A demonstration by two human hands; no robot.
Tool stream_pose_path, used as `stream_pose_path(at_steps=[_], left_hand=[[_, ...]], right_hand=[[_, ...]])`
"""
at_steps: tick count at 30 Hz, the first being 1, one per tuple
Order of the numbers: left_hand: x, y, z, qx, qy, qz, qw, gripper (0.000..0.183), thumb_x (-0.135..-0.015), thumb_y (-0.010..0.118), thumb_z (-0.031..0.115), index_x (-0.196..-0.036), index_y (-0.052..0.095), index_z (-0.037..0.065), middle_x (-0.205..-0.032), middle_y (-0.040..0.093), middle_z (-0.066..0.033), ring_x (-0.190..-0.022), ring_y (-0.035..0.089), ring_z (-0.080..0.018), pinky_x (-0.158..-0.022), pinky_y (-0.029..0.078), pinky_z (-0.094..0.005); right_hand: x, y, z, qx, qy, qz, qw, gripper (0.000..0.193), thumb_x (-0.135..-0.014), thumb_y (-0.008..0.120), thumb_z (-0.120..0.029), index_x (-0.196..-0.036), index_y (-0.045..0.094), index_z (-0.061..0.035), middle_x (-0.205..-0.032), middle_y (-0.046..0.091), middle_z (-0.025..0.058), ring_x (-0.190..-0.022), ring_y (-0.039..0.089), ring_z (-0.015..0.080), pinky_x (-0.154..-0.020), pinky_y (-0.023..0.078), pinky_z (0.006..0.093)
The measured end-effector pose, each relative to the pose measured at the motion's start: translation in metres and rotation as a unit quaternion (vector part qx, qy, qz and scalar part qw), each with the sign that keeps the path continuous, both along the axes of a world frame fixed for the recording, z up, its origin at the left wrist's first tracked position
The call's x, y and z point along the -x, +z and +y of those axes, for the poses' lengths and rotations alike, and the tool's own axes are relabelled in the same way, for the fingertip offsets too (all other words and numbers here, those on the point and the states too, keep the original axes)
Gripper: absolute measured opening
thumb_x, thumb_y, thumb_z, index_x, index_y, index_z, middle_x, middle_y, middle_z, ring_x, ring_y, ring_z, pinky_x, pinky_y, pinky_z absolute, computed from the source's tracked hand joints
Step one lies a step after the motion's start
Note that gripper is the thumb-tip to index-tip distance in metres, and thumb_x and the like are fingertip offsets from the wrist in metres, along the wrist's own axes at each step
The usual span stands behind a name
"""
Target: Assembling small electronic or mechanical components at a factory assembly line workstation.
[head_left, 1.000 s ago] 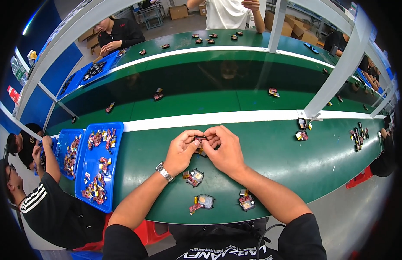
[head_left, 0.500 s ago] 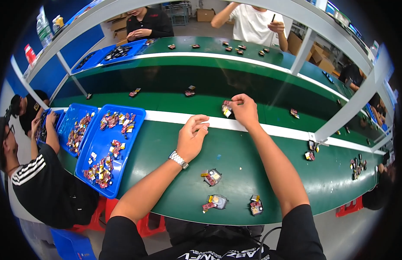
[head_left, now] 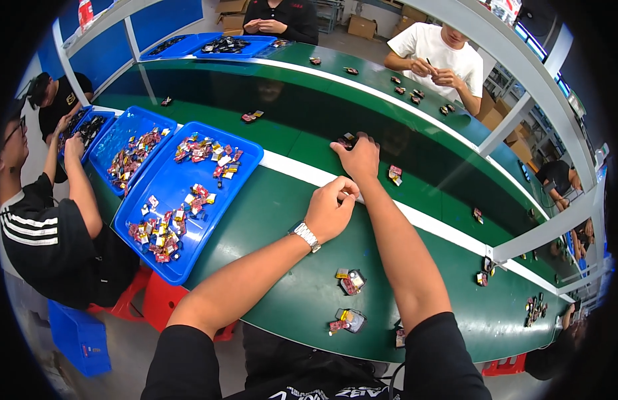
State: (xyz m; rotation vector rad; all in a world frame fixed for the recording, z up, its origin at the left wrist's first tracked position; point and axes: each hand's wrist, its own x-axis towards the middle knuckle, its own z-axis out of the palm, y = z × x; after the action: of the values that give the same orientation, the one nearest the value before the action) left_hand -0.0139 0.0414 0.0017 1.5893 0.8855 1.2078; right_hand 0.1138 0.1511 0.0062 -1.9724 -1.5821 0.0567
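My right hand (head_left: 361, 159) reaches over the sunken green belt, thumb and fingers apart around a small dark-and-red electronic assembly (head_left: 347, 139), partly hidden behind the hand. Just below it, beside the white rail, my left hand (head_left: 332, 208) has its fingers curled in; what they hold, if anything, cannot be made out. On that wrist is a metal-banded watch (head_left: 304, 236). A similar red-and-white assembly (head_left: 395, 175) lies on the belt, right of my right hand. Nearer me on the green table rest two open assemblies with dark casings, one (head_left: 351, 282) above the other (head_left: 349, 321).
Blue trays stand at left, the nearest tray (head_left: 223, 212) with many small red-and-yellow parts. The white rail (head_left: 295, 171) runs between table and belt. A grey frame post (head_left: 532, 237) stands at right, near a cluster of parts (head_left: 535, 309). Co-workers sit at left and across.
The view has swung left. My right hand has let go of one assembly, now on the belt, and moved to another further left. My left hand's fingers have curled in more.
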Motion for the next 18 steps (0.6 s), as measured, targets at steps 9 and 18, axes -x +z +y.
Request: stream_pose_path(at_steps=[9, 18], left_hand=[[-0.001, 0.006, 0.006, 0.172, -0.033, -0.057, 0.983, 0.015, -0.095, 0.055, 0.015, -0.101, 0.058, 0.002, -0.086, 0.067, -0.0089, -0.067, 0.065, -0.0135, -0.057, 0.053, -0.0276], [0.0, 0.013, -0.012, 0.367, -0.406, -0.075, 0.833, 0.047, -0.102, 0.052, 0.037, -0.128, 0.054, -0.001, -0.111, 0.066, -0.0135, -0.087, 0.068, -0.0194, -0.07, 0.057, -0.0272]], right_hand=[[-0.059, 0.029, -0.081, -0.089, 0.183, 0.174, 0.964, 0.063, -0.073, 0.078, -0.019, -0.129, 0.054, -0.0045, -0.108, 0.07, 0.0095, -0.096, 0.065, 0.023, -0.087, 0.051, 0.0347], [-0.079, 0.055, -0.217, -0.026, 0.359, 0.102, 0.927, 0.078, -0.071, 0.075, -0.005, -0.142, 0.043, -0.0086, -0.121, 0.065, 0.0105, -0.115, 0.056, 0.0299, -0.104, 0.042, 0.0404]])
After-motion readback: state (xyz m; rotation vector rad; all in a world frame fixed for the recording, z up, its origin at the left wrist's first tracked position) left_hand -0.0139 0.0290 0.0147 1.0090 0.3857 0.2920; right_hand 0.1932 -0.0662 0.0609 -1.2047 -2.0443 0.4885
